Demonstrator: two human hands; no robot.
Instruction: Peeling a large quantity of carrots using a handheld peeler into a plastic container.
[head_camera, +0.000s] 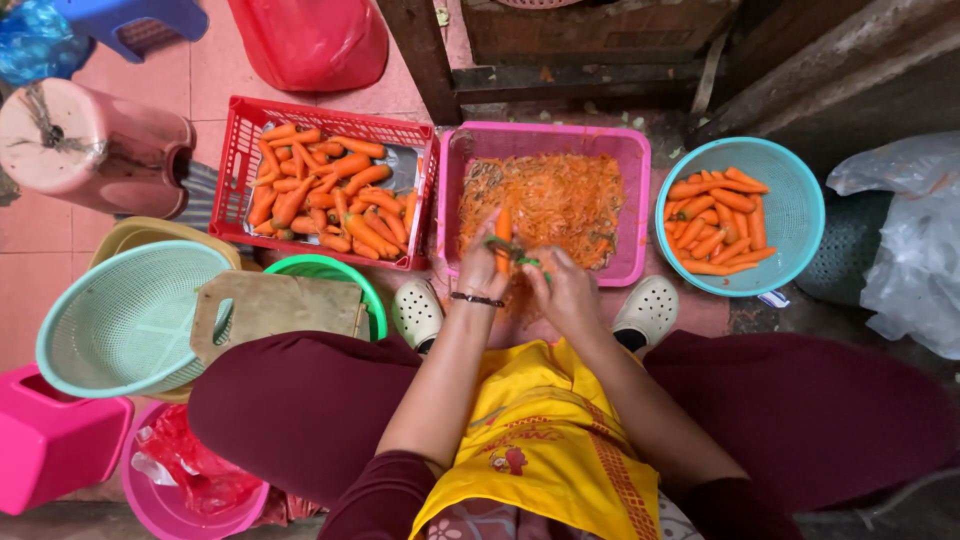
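Left hand (482, 262) gripping a carrot (503, 232), right hand (560, 288) gripping a green peeler (514, 252); blue basket (800, 215) part full of peeled carrots (715, 222), red crate (245, 150) full of unpeeled carrots (325, 190).

I see one carrot (503, 236) held upright, tip pointing away from me, bright orange and partly stripped, above the near edge of the pink tub (640, 200) full of orange shavings. A green-handled peeler (517, 254) lies across its lower end, its blade hard to make out among the fingers.
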